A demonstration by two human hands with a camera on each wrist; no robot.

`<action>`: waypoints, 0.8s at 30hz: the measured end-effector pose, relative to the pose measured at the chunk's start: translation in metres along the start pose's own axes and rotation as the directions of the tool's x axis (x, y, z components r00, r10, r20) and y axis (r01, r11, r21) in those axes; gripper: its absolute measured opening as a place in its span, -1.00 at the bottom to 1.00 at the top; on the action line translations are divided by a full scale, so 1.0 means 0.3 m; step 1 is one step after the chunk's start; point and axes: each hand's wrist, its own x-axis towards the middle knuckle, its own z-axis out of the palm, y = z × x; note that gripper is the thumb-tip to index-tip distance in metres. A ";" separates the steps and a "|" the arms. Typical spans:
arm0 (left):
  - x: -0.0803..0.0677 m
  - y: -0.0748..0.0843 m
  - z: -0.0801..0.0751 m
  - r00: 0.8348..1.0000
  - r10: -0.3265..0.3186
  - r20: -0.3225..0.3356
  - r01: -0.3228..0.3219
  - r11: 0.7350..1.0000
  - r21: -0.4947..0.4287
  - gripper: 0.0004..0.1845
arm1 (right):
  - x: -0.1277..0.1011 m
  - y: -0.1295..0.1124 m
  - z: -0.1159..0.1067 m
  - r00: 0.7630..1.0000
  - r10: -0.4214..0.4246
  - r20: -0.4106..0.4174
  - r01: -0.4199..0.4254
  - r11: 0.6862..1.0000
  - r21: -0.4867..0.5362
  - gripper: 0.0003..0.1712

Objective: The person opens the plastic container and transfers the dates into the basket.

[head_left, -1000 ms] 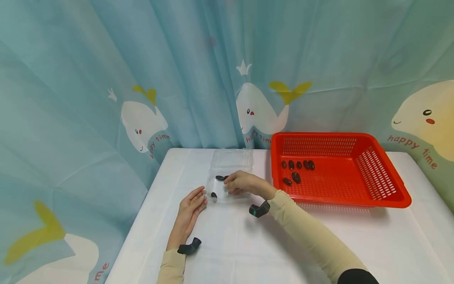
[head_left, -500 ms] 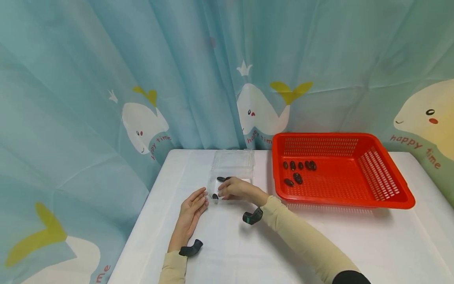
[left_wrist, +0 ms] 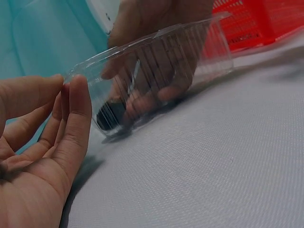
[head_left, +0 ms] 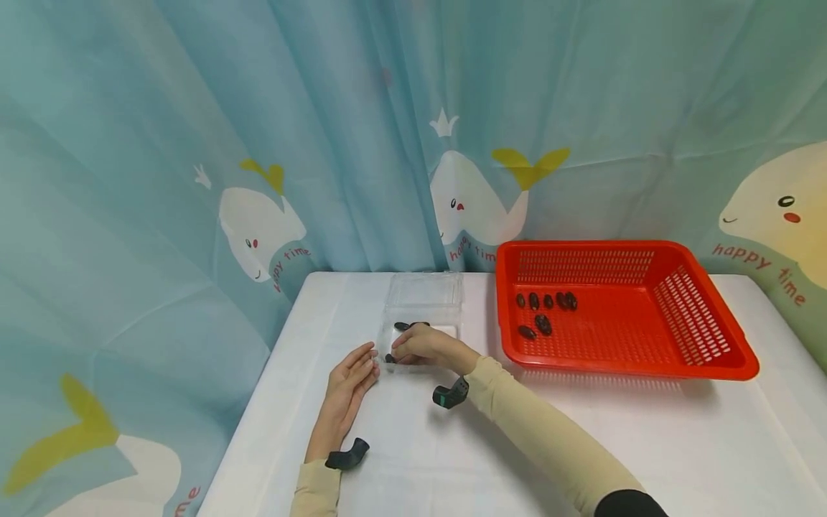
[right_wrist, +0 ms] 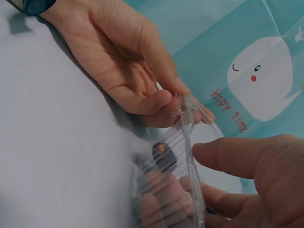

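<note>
A clear plastic box (head_left: 381, 345) with its lid (head_left: 425, 289) folded back stands on the white table. My left hand (head_left: 349, 388) pinches its near left rim, thumb and fingertips meeting at the corner in the left wrist view. My right hand (head_left: 429, 345) reaches into the box with bent fingers. Its fingertips are right at a dark date (left_wrist: 110, 114) in the left corner, tilted with a pale brown end (right_wrist: 162, 147) showing in the right wrist view. Another dark date (head_left: 402, 326) lies along the back wall, and one beside it is partly hidden by the right hand.
A red perforated basket (head_left: 646, 323) stands to the right, with several dark dates (head_left: 543, 324) in its left half. Behind the table hangs a blue curtain (head_left: 362, 143) with whale prints. The right forearm (head_left: 536, 431) crosses the table in front of the basket.
My right hand has moved left and slightly toward me inside the box, up to the date in the near left corner. The left hand stays at the rim.
</note>
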 end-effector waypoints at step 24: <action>-0.002 0.003 0.000 1.000 -0.027 -0.010 0.027 1.000 0.005 -0.42 | 0.015 -0.002 0.025 1.000 0.020 -0.022 -0.019 0.999 0.045 -0.81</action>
